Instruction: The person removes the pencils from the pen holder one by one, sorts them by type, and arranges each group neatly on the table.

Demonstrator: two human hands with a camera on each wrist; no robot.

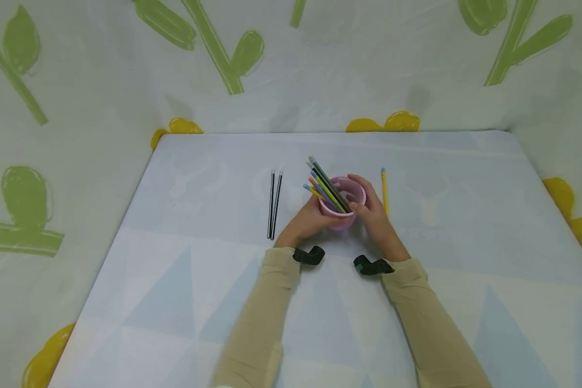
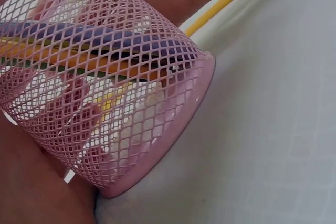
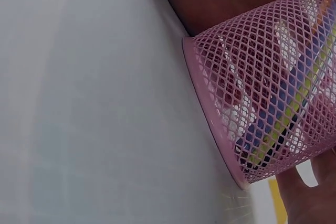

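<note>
A pink mesh pencil cup (image 1: 341, 222) is between my two hands at the middle of the table. My left hand (image 1: 304, 222) grips its left side, and my right hand (image 1: 375, 221) holds the right side, thumb near the rim. Inside, several pencils (image 1: 327, 186) in dark, green, purple, orange and yellow lean toward the left rim. Through the mesh, purple and orange pencils (image 2: 121, 59) show in the left wrist view, purple and green ones (image 3: 283, 108) in the right. Whether the cup's base (image 3: 212, 114) touches the table cannot be told.
Two black pencils (image 1: 274, 205) lie side by side on the table left of the cup. A yellow pencil (image 1: 385, 191) with a blue end lies just beyond my right hand. The pale table (image 1: 446, 226) has a blue triangle pattern; leaf-printed walls (image 1: 320, 70) surround its back and sides.
</note>
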